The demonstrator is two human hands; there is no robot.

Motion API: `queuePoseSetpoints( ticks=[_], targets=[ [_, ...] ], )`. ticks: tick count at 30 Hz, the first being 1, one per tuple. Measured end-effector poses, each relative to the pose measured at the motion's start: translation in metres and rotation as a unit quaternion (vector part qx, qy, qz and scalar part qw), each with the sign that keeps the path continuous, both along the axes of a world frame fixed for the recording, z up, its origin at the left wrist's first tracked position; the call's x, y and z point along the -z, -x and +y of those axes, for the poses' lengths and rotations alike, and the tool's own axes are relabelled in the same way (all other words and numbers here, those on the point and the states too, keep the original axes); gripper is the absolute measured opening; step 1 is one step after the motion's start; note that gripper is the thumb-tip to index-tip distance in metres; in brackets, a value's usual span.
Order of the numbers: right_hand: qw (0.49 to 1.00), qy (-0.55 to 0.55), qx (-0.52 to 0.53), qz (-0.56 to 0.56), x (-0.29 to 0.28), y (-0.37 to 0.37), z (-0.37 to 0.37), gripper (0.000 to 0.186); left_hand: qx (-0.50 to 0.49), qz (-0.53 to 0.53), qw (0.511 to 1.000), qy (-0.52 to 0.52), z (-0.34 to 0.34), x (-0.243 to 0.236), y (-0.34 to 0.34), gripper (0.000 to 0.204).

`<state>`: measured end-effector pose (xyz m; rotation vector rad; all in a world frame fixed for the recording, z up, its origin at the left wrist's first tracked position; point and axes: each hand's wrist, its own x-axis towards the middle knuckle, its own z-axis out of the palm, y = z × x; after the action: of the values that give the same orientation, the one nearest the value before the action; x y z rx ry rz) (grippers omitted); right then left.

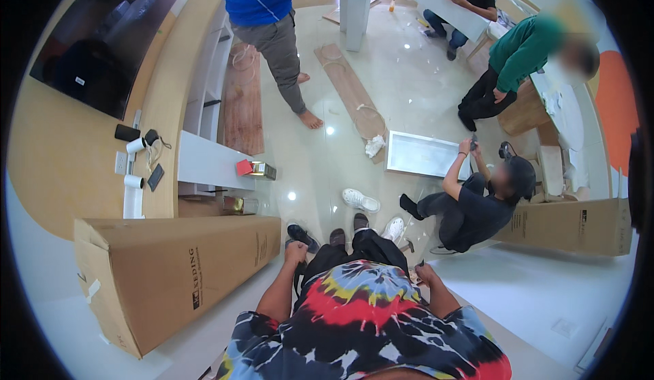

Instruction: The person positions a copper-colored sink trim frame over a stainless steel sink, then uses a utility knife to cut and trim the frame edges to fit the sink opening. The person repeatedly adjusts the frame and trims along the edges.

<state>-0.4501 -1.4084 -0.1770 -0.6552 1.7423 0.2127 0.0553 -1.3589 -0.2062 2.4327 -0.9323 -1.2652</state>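
Down by my left knee, my left hand (pixel 296 252) is closed in a fist, and what it grips, if anything, is hidden. A black shoe (pixel 303 237) lies on the floor right beside it. Beyond my right thigh, my right hand (pixel 426 274) has its fingers curled around a small dark thing that I cannot make out. Near that hand a hammer (pixel 408 246) shows in part. Two white shoes, one by my feet (pixel 361 201) and one beside my right leg (pixel 394 230), are on the tiles.
A long cardboard box (pixel 184 278) stands at my left, another (pixel 572 226) at the right. A person in dark clothes crouches by a white open frame (pixel 426 154). Wooden boards (pixel 347 83) lie ahead. A metal can (pixel 262 169) sits at a white cabinet. Other people are farther off.
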Motion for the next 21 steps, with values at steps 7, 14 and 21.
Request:
queuePoseSetpoints(
  ticks=[7, 14, 21],
  targets=[
    [0.979, 0.177, -0.094, -0.034, 0.027, -0.019, -0.105, 0.044, -0.058, 0.075, 0.993, 0.069, -0.061, -0.026, -0.003, 0.025],
    [0.978, 0.134, -0.158, 0.007, 0.020, -0.052, -0.186, 0.047, 0.024, 0.205, 0.973, 0.098, -0.103, -0.267, 0.073, 0.018],
    [0.947, 0.195, -0.254, -0.017, 0.045, -0.085, -0.268, 0.055, 0.175, 0.216, 0.957, 0.079, -0.090, -0.434, 0.104, 0.021]
  ],
)
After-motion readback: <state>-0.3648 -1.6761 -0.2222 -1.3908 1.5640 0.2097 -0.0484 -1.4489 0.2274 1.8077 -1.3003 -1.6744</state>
